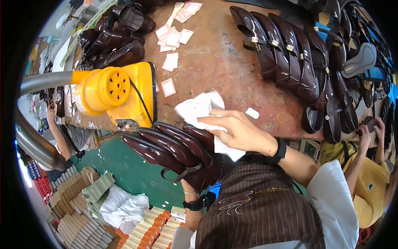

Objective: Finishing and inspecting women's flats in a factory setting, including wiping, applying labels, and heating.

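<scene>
Several glossy brown shoes, bunched just off the bench, seem light, stiff, slick and easily scuffed, best held by the heels; left hand beneath, fingers hidden, grip I cannot tell; soft white cloth, fingers of the right hand clamped on it

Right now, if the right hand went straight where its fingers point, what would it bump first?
Beyond its white cloth, the right hand would probably meet the yellow machine, though height is unclear.

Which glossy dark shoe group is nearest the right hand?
The middle bunch, right beside the right hand and above the left wrist; the upper left pile and the right row lie farther off.
</scene>
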The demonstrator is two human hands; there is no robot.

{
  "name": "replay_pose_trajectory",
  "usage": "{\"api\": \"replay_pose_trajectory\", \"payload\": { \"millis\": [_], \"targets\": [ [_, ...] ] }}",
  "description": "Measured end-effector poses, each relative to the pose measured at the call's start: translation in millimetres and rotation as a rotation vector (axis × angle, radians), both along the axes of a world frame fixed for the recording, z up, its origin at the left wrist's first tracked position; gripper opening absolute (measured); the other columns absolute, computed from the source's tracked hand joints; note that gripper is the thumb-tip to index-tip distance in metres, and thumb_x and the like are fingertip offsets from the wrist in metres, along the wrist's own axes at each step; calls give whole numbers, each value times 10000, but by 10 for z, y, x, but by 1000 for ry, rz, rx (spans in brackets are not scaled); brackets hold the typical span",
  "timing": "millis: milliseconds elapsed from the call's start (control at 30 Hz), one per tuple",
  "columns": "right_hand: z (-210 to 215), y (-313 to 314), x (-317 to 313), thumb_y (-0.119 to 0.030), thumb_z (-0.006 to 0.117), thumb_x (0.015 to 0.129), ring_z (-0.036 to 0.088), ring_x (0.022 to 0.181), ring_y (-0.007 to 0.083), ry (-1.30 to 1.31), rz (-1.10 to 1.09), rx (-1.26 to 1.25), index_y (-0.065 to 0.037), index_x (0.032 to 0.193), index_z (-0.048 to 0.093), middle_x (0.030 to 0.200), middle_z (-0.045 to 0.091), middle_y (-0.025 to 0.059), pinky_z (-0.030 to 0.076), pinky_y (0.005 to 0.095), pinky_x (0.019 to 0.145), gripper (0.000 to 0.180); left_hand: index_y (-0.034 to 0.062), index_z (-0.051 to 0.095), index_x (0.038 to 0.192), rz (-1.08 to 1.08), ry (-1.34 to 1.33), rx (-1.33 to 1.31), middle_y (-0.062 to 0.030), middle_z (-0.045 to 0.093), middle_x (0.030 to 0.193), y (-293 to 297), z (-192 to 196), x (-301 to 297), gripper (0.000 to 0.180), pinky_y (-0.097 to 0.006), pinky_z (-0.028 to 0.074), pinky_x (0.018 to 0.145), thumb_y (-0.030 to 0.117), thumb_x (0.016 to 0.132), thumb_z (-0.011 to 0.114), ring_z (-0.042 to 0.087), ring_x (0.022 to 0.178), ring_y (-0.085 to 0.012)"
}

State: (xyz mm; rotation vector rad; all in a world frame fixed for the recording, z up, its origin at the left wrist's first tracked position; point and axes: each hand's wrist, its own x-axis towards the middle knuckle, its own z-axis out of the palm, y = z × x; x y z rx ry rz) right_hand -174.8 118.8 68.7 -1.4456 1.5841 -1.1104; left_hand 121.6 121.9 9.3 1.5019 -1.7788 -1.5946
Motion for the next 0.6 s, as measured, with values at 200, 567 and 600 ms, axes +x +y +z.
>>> {"api": "replay_pose_trajectory", "payload": {
  "millis": [200,567,600],
  "targets": [
    [-95,460,96,-51,581,728,631,690,379,258,39,155,-70,959,672,896,630,159,497,485,604,248,10,410,1381,194,238,326,-125,501,1363,69,120,-3,433,-404,468,1002,197,999,489,517,1193,-273],
    [-276,-43,-38,-160,577,927,654,942,390,-275,-60,-3,32,1175,620,1077,632,301,497,432,813,316,23,444,1341,227,419,358,-141,547,1290,203,-583,550,405,-361,529,882,72,953,548,585,1081,-253],
    [-327,-115,47,-152,576,916,647,948,414,-302,5,34,31,1187,620,1058,633,307,496,440,823,330,23,446,1339,251,464,394,-141,549,1287,199,-593,560,404,-361,529,882,72,951,550,585,1080,-252]
  ]
}}
